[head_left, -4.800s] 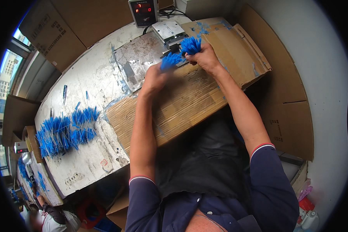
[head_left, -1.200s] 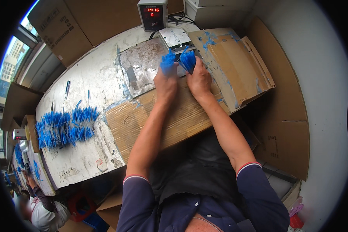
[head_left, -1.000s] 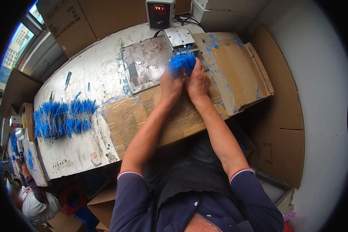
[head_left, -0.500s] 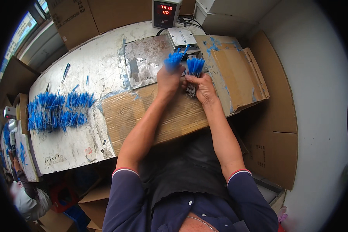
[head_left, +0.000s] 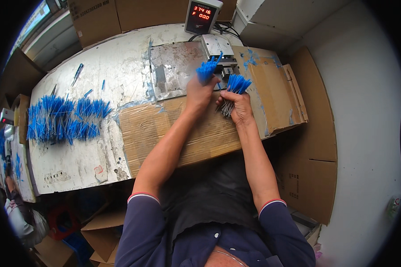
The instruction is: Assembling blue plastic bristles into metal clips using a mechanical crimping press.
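Observation:
My left hand [head_left: 200, 92] is closed round a bundle of thin blue strands [head_left: 206, 69], whose tips fan out above the fist. Just to its right, my right hand [head_left: 239, 106] grips a bundle of blue-ended thin wires [head_left: 239, 83]. Silvery wire ends poke out below that grip, and the blue ends point up and right. Both fists are near each other but apart, in front of a small metal machine [head_left: 217, 46] with a dark metal block [head_left: 227, 71]. The lower part of the left bundle is hidden inside my fingers.
Two piles of blue-ended wires, a larger pile [head_left: 51, 118] and a smaller pile [head_left: 89, 118], lie on the white table [head_left: 89, 162]. A pen-like tool [head_left: 77, 74] lies behind them. Cardboard [head_left: 182, 138] covers the near edge. A display box [head_left: 202, 17] stands behind the machine.
The bundle in my right hand leans further to the right than before. The whole view has shifted slightly. Both hands keep their bundles.

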Demonstrator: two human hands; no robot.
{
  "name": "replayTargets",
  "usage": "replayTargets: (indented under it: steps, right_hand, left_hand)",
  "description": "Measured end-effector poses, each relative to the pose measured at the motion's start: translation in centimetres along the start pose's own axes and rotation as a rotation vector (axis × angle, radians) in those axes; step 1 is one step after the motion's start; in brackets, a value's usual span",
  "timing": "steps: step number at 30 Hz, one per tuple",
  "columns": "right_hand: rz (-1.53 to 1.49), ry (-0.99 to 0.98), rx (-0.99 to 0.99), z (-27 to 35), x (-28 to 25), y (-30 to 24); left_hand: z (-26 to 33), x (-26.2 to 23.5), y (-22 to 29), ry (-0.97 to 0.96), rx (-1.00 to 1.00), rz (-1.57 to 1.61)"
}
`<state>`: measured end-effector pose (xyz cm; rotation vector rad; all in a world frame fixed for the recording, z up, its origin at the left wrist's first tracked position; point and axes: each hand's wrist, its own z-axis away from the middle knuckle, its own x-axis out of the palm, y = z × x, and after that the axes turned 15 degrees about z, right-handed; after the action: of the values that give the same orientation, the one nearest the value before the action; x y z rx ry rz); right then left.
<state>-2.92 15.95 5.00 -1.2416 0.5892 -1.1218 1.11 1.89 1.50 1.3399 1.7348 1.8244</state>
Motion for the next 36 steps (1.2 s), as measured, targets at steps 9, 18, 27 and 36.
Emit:
replayTargets:
  steps: [9,18,27,36]
  right_hand:
    - [0.300,0.315,-0.123,-3.4,0.7,-1.0]
    - [0.371,0.386,-0.078,-4.9,1.1,-0.7]
    - [0.062,0.250,-0.018,-3.9,0.2,-1.3]
    - [-0.018,0.214,0.052,-3.5,-1.4,-1.4]
  left_hand:
    - [-0.9,-1.2,0.7,0.148,0.185,-0.025]
    - [-0.9,-1.1,0.3,0.219,0.248,-0.134]
    - [-1.2,-1.1,0.2,0.172,0.543,-0.663]
    - [-1.2,-0.8,0.3,-0.014,0.371,-0.758]
